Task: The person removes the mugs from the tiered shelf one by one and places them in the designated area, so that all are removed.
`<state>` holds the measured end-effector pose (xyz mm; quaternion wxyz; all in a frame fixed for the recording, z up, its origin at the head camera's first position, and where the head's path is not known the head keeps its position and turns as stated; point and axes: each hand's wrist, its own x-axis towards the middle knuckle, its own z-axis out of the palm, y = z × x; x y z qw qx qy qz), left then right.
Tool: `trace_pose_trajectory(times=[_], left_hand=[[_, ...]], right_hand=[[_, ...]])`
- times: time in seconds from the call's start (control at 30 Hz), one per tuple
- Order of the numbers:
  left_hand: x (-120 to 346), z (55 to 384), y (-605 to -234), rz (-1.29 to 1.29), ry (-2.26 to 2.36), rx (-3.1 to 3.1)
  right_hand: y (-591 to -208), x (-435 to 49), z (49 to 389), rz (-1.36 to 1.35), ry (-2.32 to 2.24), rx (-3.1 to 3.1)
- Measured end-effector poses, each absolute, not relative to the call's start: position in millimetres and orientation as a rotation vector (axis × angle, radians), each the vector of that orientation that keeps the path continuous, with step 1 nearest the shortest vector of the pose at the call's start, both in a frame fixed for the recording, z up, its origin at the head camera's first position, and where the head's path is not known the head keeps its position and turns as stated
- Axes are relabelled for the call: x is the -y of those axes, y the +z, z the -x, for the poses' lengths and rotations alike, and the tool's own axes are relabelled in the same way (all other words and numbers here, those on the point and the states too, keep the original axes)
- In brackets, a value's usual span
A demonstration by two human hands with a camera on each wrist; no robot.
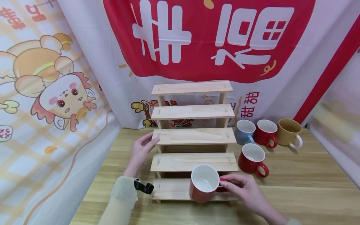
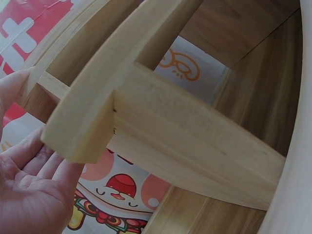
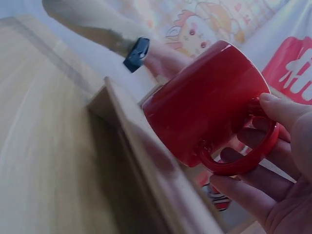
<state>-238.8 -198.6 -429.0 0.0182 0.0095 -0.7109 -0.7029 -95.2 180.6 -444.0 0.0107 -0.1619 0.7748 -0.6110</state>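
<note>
My right hand [image 1: 243, 187] grips a red mug [image 1: 203, 184] with a white inside by its handle [image 3: 243, 163], thumb on top of the handle. In the head view the mug overlaps the lowest step of a stepped wooden shelf rack [image 1: 194, 136]. The right wrist view shows the mug tilted, close over a board [image 3: 161, 168]. My left hand [image 1: 142, 150] holds the left end of the rack's middle step, its thumb on the upper face. From the left wrist view, the fingers [image 2: 44, 161] lie by the end of the board.
Right of the rack, a light blue mug [image 1: 244, 139], a red mug [image 1: 264, 137] and a tan mug [image 1: 284, 140] stand in a back row. Another red mug [image 1: 248, 164] stands in front of them on the wooden table [image 1: 298, 181]. Printed cloth [image 1: 112, 37] hangs behind.
</note>
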Motion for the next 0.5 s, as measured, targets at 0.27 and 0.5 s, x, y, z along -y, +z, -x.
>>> trace_pose_trajectory(times=[0.27, 0.5], left_hand=[[199, 236, -430, -0.023, -2.186, 2.206], [199, 239, -428, -0.015, -2.189, 2.198]], right_hand=[[-412, -203, 88, 0.521, -1.940, -2.450], [-387, -231, 84, 0.586, -1.907, -2.721]])
